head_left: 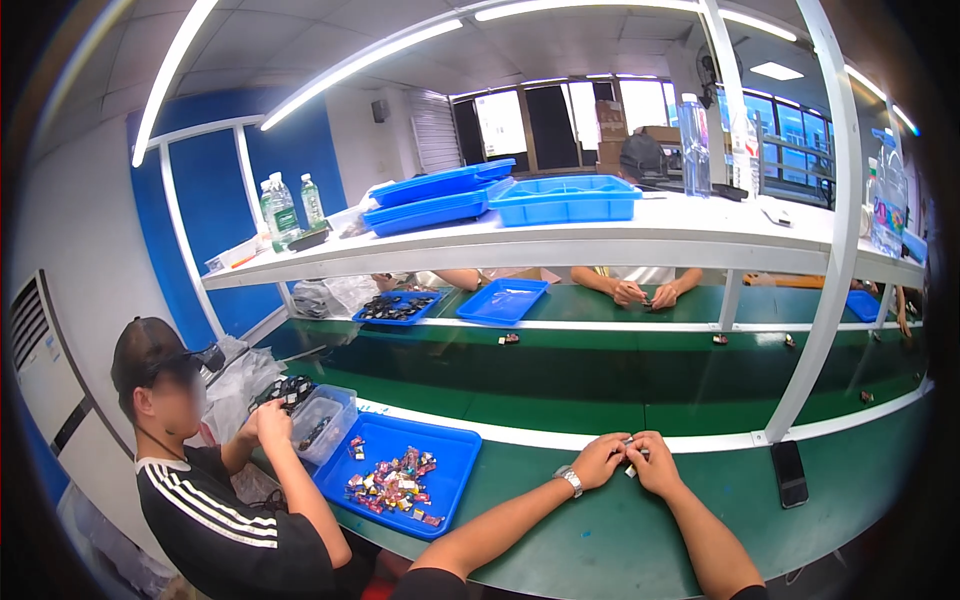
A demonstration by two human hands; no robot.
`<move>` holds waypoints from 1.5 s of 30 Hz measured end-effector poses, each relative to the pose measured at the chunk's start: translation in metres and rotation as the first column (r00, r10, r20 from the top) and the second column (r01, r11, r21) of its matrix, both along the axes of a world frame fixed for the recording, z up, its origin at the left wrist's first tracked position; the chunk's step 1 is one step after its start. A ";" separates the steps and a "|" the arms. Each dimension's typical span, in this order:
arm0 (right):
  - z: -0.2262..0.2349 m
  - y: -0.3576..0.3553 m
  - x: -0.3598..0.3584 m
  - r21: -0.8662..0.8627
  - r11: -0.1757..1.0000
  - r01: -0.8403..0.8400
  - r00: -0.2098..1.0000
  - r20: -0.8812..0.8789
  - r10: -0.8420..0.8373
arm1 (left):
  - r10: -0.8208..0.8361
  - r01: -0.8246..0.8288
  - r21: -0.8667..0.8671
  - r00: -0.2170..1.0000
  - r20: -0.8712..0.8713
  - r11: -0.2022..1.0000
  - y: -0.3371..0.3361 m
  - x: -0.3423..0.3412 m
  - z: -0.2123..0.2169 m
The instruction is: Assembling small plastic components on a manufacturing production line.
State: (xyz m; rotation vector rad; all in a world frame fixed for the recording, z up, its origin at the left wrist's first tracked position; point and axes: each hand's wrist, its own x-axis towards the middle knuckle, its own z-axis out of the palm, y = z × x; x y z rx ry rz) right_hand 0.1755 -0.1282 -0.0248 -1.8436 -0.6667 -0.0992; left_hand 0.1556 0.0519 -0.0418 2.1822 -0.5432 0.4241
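Left hand (598,460) and right hand (655,462) pinched together on a small dark part (632,452) above the green bench (600,530), blue tray (455,470) of colourful pieces just left, black phone (789,472) to the right, a seated co-worker (215,500) beside a clear bin (325,420), white shelf post (815,330) behind.

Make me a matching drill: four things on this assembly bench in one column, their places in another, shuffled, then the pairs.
Things:
1. black phone
2. tray of colourful small parts
3. clear water bottle
4. small part

Places:
A. on the upper white shelf
B. between the left hand and right hand
C. flat on the green bench, right of the hands
D. left of the hands, beside a clear box

Pairs: 1-C, 2-D, 3-A, 4-B
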 end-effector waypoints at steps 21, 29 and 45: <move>-0.010 -0.009 0.001 -0.108 0.991 0.075 0.992 0.112 -0.063 | 0.296 -0.299 0.036 0.953 0.058 0.954 -0.020 -0.024 0.015; -0.001 -0.006 -0.008 -0.125 0.991 0.042 0.999 0.033 -0.038 | 0.315 -0.323 0.063 0.943 0.106 0.944 -0.016 -0.030 0.014; 0.008 -0.005 -0.008 -0.174 0.985 0.014 1.000 0.008 -0.013 | 0.272 -0.274 0.052 0.961 0.051 0.960 -0.012 -0.028 0.012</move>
